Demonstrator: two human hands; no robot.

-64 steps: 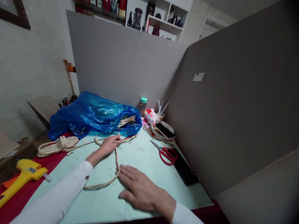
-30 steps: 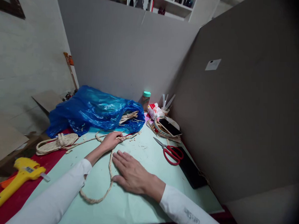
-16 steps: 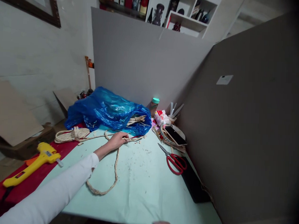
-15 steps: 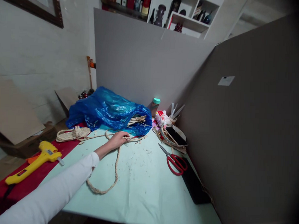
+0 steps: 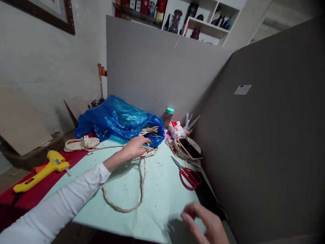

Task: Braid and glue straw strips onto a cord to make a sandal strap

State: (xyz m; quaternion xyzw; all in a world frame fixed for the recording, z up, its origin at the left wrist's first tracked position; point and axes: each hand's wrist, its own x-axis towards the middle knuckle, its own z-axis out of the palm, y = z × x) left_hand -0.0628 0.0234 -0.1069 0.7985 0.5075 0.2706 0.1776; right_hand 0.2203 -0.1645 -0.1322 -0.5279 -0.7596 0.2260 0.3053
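Note:
A braided straw cord (image 5: 143, 182) loops over the pale green table cover (image 5: 160, 193). Its upper part runs to my left hand (image 5: 136, 147), whose fingers are closed on it in front of the blue plastic bag (image 5: 120, 117). Loose straw (image 5: 150, 130) shows in the mouth of that bag. From the left side of the loop, a strand leads towards a wound coil of cord (image 5: 81, 143). Low on the right, my right hand (image 5: 205, 226) hovers above the cover, slightly blurred, thumb and fingers curved apart with nothing between them.
Red-handled scissors (image 5: 189, 178) lie right of centre on a black flat item (image 5: 210, 195). Behind them are a phone (image 5: 190, 148), a tissue pack (image 5: 175, 129) and a green-lidded jar (image 5: 168, 117). A yellow glue gun (image 5: 40, 171) rests at left. Grey panels (image 5: 164, 68) stand behind.
My right hand has come into view at the lower right. My left hand has moved right and up, and the cord's loop has shifted right with it.

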